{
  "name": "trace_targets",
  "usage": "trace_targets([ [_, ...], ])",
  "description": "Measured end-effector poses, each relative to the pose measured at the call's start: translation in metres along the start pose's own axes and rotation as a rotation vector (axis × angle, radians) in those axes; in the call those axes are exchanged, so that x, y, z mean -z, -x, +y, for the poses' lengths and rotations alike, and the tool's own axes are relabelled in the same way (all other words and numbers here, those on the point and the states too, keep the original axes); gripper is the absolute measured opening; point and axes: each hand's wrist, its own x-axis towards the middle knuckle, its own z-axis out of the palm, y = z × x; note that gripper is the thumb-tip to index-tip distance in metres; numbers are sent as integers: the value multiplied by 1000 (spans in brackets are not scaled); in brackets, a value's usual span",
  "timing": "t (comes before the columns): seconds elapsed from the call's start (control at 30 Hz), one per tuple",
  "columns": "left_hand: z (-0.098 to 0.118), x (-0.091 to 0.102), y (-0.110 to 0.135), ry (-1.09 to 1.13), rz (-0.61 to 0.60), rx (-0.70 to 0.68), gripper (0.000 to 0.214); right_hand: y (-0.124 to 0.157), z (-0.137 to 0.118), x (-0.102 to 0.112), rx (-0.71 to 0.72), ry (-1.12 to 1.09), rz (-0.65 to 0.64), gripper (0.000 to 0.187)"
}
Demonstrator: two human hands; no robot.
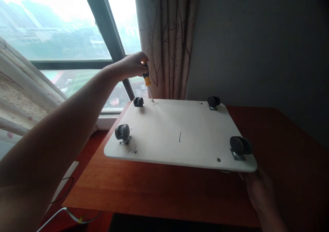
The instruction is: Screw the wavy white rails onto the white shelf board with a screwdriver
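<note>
A white board (180, 132) lies upside down on a wooden table (159, 194), with black caster wheels at its corners: far left (138, 102), near left (122, 132), far right (213, 102), near right (240, 146). My left hand (132, 65) is closed around a screwdriver (147, 79) with an orange and black handle, held upright with its tip on the board's far edge beside the far-left caster. My right hand (259, 190) reaches under the board's near right corner; its fingers are hidden in shadow under the board.
A window (64, 36) with a dark frame and a patterned curtain (167, 39) stand behind the table; a grey wall (257, 43) is at right. A light curtain (23, 88) hangs at left. Cables (69, 216) lie on the floor near the table's left edge.
</note>
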Motion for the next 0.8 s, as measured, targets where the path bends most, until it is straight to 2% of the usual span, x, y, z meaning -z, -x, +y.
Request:
trace_targets([
  [0.13, 4, 2, 2, -276, 90, 11, 44, -2, 3, 1, 10, 1, 9, 36],
  [0.2, 3, 4, 0, -334, 74, -14, 44, -3, 4, 2, 5, -2, 8, 37],
  [0.27, 3, 5, -1, -296, 14, -37, 46, -3, 5, 2, -8, -11, 10, 38],
  [0.37, 4, 4, -1, -114, -60, -11, 63, -2, 4, 2, -31, -24, 11, 38],
  [0.43, 7, 2, 1, -88, -24, 6, 54, -1, 3, 2, -34, -20, 12, 36],
  [0.47, 9, 2, 2, -135, 18, 7, 47, -1, 2, 1, -29, -15, 12, 36],
  [0.53, 12, 1, 4, -263, 96, 5, 48, -1, 1, 1, -6, -4, 8, 35],
  [0.67, 12, 3, 0, -317, 86, -14, 52, -1, 0, 0, 23, 21, 3, 34],
  [0.8, 6, 8, -4, -68, -26, -58, 86, -1, 0, 0, 14, 7, 8, 35],
])
